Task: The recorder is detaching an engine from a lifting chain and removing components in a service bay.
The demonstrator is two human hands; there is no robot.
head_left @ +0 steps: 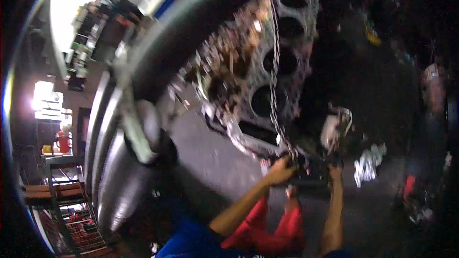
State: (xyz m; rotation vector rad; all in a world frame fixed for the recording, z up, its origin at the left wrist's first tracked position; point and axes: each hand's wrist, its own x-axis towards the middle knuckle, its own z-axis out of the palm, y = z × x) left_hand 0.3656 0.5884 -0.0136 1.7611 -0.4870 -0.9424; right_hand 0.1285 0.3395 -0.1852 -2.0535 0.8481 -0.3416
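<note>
My left hand [282,171] grips the lower end of a hanging metal chain [273,67], where it meets a dark fitting. The chain runs over an engine block [300,43] with several round bores and a cluttered, rusty side. My right hand [335,174] is at the dark hardware right of my left hand, below a pale metal part [331,131]; its fingers are too blurred to read. Below my hands are red-trousered legs [287,229].
A large dark curved beam [172,33] arches above left. Large rounded metal forms [119,186] and a metal rack [64,191] stand left, with a person in red [62,141] farther back. A crumpled white rag [367,165] lies right, near dark machinery [432,86].
</note>
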